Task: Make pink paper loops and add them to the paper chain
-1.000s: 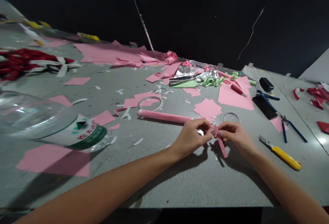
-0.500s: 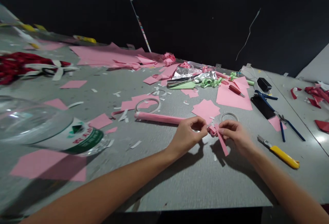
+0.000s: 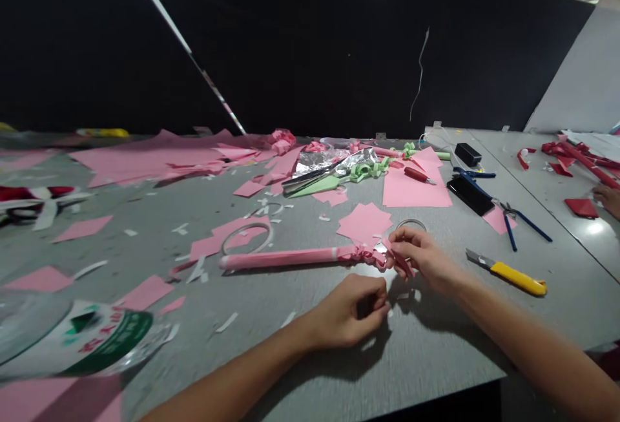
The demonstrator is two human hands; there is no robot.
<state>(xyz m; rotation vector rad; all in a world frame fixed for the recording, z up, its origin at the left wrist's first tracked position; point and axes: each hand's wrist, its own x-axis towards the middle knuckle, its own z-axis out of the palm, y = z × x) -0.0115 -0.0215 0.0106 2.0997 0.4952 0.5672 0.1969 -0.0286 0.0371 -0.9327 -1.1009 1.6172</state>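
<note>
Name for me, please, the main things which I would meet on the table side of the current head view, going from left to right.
Plastic bottle, large grey ring, left hand, right hand, yellow cutter, red folded piece, another person's hand.

one long pink rolled-paper tube (image 3: 290, 258) lay centrally, at least two round grey rings (image 3: 272, 236) were near it, one yellow-handled metal-bladed cutter (image 3: 518, 278), one red-handled metal-tipped tool (image 3: 417, 175) and one flat black phone (image 3: 467, 193) lay to its right, one clear plastic bottle (image 3: 104, 337) lay to its left
</note>
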